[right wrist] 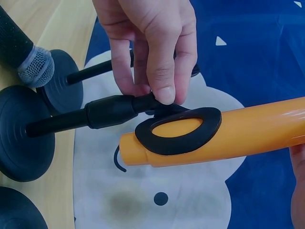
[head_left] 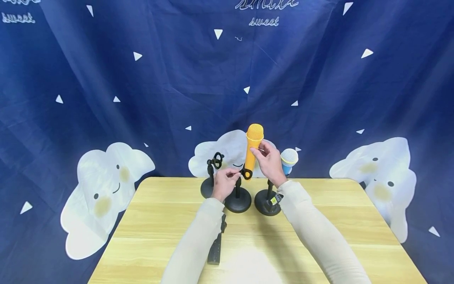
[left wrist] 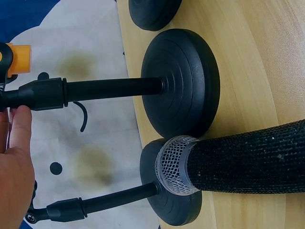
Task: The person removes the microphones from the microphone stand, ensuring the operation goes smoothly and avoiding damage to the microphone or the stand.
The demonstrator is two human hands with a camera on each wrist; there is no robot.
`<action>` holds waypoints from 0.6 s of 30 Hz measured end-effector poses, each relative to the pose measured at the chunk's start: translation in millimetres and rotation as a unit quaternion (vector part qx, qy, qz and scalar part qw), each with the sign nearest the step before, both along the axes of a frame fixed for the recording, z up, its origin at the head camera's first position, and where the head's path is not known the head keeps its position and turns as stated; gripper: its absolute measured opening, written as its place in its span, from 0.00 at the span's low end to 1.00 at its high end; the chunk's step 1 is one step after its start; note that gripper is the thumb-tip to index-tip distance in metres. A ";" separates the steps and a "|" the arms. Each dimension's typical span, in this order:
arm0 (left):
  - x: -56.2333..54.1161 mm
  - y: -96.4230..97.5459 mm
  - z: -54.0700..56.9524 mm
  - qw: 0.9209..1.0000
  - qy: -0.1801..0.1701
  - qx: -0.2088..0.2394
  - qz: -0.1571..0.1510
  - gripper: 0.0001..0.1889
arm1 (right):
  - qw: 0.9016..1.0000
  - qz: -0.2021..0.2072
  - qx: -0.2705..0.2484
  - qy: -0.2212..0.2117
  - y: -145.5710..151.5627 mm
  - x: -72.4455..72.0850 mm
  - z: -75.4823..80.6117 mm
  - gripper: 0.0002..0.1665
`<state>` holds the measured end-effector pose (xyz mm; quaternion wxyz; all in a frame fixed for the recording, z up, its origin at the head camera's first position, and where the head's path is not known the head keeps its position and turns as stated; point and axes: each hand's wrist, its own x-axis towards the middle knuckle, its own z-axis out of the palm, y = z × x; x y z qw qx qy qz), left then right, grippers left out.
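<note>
My right hand [head_left: 268, 159] grips an orange microphone [head_left: 251, 152] by its body, head upward. Its tail end passes through the black ring clip [right wrist: 172, 146] of the middle stand. At the joint just below that clip, my left hand [head_left: 226, 183] pinches the stand with thumb and fingers, as the right wrist view shows close up. The middle stand's round black base [head_left: 238, 202] rests on the table. Only the thumb side of the right hand [right wrist: 298, 183] shows at the edge of the right wrist view.
A second stand [head_left: 207, 188] with a bare clip is at the left. The right stand [head_left: 262, 203] carries a blue microphone with a white head [head_left: 289, 157]. A black microphone [left wrist: 248, 160] lies on the wooden table [head_left: 149, 236], partly behind the left sleeve. A blue curtain [head_left: 177, 79] hangs behind.
</note>
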<state>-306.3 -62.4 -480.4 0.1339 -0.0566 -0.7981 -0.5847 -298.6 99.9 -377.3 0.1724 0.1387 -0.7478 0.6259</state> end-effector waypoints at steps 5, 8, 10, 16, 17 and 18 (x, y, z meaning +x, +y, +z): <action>0.7 0.9 1.8 1.000 -0.006 0.002 0.000 0.07 | 1.000 0.001 0.003 0.002 -1.7 12.2 12.7 0.20; 1.0 1.6 2.2 1.000 -0.008 0.006 -0.002 0.07 | 1.000 0.000 0.003 0.002 -1.0 12.7 13.5 0.19; 1.1 1.9 2.1 1.000 -0.010 0.008 -0.004 0.07 | 1.000 0.000 0.001 0.002 -0.3 11.9 13.1 0.19; -0.5 2.3 0.7 1.000 -0.004 0.006 -0.002 0.08 | 1.000 -0.008 0.000 0.001 -1.3 12.3 15.6 0.20; -0.9 2.3 0.4 1.000 -0.004 0.005 -0.001 0.08 | 1.000 -0.009 0.000 0.002 -1.6 12.6 16.1 0.20; -1.0 2.3 0.2 1.000 -0.005 0.005 0.000 0.08 | 1.000 -0.009 0.001 0.002 -1.8 12.5 16.3 0.20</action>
